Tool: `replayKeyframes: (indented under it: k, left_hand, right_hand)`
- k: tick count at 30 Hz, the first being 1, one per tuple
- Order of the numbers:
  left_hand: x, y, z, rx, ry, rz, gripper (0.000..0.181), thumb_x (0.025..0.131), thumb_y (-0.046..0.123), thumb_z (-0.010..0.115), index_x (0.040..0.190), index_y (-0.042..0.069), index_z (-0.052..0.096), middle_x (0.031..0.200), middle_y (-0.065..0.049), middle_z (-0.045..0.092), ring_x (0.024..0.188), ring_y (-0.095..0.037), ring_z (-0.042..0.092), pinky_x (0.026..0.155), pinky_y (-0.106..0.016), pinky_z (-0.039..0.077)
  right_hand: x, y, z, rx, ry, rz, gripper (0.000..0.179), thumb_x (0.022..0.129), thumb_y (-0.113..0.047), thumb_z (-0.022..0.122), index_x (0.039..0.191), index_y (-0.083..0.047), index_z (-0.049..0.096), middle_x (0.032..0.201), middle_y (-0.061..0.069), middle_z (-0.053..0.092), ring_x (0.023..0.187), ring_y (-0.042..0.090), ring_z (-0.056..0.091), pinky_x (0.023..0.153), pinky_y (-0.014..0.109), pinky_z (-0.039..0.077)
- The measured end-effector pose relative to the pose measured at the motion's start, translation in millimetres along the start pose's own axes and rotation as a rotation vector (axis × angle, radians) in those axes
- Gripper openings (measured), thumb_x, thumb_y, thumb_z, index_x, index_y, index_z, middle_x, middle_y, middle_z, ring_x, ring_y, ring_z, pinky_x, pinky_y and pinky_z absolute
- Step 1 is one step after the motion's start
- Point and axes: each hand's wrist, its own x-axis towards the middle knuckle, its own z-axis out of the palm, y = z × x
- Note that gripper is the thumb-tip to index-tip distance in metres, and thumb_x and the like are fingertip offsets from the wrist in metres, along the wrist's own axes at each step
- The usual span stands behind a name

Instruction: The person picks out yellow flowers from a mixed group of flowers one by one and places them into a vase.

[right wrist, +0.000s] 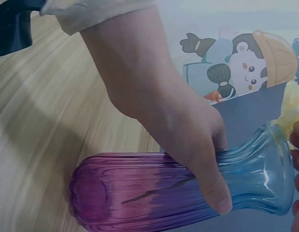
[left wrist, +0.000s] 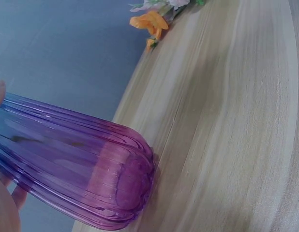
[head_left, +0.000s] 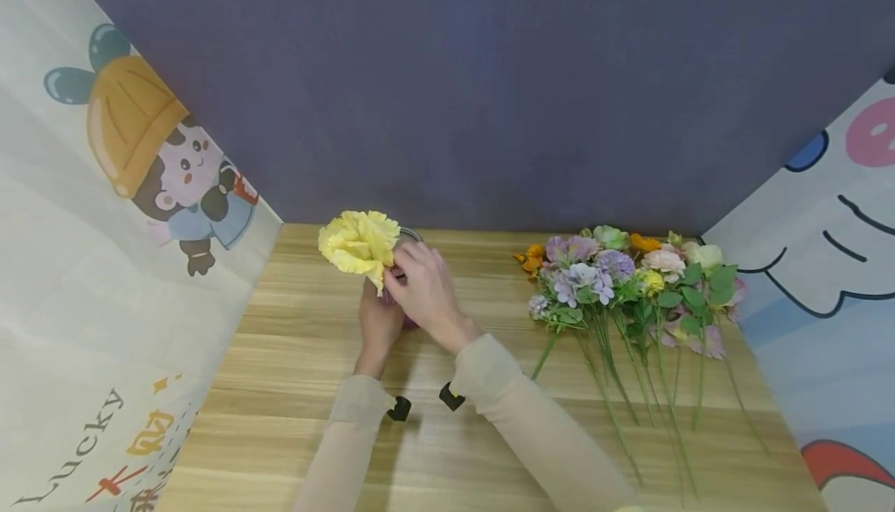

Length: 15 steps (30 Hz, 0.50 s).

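Note:
A ribbed glass vase (right wrist: pixel 135 186), pink-purple at the base and blue at its flared mouth, stands on the wooden table. My left hand (head_left: pixel 380 322) grips it around the upper body, thumb and fingers on opposite sides in the right wrist view. A large ruffled yellow flower (head_left: pixel 358 244) sits at the vase mouth, leaning left. Through the glass shows a dark stem (right wrist: pixel 159 190) reaching down inside. At the rim, my right hand (head_left: pixel 430 287) has curled fingers against the flower's base and seems to pinch it; the exact contact is hidden.
Several artificial flowers (head_left: pixel 615 267) in purple, orange, pink and white lie on the right of the table (head_left: pixel 294 388), stems toward the front. A dark panel (head_left: pixel 489 92) rises behind the table. Printed cartoon panels (head_left: pixel 84 279) flank both sides.

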Motion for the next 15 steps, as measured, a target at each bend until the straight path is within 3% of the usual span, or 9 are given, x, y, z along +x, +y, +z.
replayKeyframes:
  k: [3,9,15]
  left_hand:
    - [-0.5,-0.1,0.3,0.024,0.007,0.042,0.043,0.090,0.003,0.065,0.131,-0.005,0.056,0.123,-0.029,0.067,0.112,-0.047,0.066,0.094,-0.063,0.054]
    - [-0.6,0.0,0.7,0.160,0.025,0.193,0.041,0.087,0.003,0.067,0.123,-0.014,0.055,0.114,-0.036,0.063,0.106,-0.055,0.064,0.090,-0.067,0.053]
    - [0.6,-1.8,1.5,0.118,0.049,0.239,0.044,0.085,0.001,0.071,0.125,-0.012,0.056,0.117,-0.034,0.064,0.108,-0.051,0.065,0.091,-0.063,0.054]
  right_hand:
    - [-3.6,0,2,-0.028,-0.012,-0.004,0.007,0.087,-0.010,0.076,0.090,-0.005,0.071,0.095,0.005,0.069,0.088,0.023,0.063,0.073,0.036,0.051]
    - [-9.5,0,3,-0.045,-0.021,0.000,0.009,0.090,-0.013,0.073,0.095,-0.006,0.072,0.100,0.005,0.069,0.088,0.022,0.062,0.072,0.035,0.050]
    - [-11.8,-1,3,-0.022,-0.015,0.041,0.012,0.092,-0.019,0.074,0.095,-0.007,0.073,0.101,0.004,0.067,0.089,0.021,0.062,0.074,0.035,0.051]
